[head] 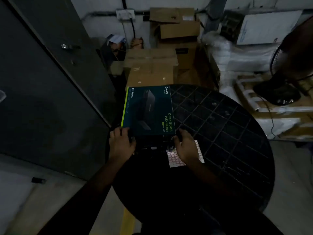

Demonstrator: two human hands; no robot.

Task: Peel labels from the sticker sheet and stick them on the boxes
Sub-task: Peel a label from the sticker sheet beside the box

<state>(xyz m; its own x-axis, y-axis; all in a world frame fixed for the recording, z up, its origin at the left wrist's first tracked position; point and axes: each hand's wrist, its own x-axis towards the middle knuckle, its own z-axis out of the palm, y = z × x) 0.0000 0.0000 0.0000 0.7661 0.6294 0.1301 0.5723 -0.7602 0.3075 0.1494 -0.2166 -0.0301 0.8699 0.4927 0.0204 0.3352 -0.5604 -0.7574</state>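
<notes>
A round black tabletop [228, 133] with a grid-patterned surface fills the middle of the dim room. Beyond it, plain brown cardboard cartons [150, 67] are stacked against the wall, with plastic-wrapped white bundles [245, 55] to their right. A black pedestal fan [277, 92] stands at the right edge. A dark grey door [42, 90] takes up the left.

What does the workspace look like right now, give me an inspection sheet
Surface: dark round table with grid pattern.
Job's things: Omada switch box at the table's left edge; sticker sheet flat beside it, partly under the right hand.
Clutter: nothing seen on the table.
Grippers: left hand and right hand grip the box's near corners.
Cables: fan cord on the right.
Surroundings: cardboard cartons behind, fan base, grey door left.
</notes>
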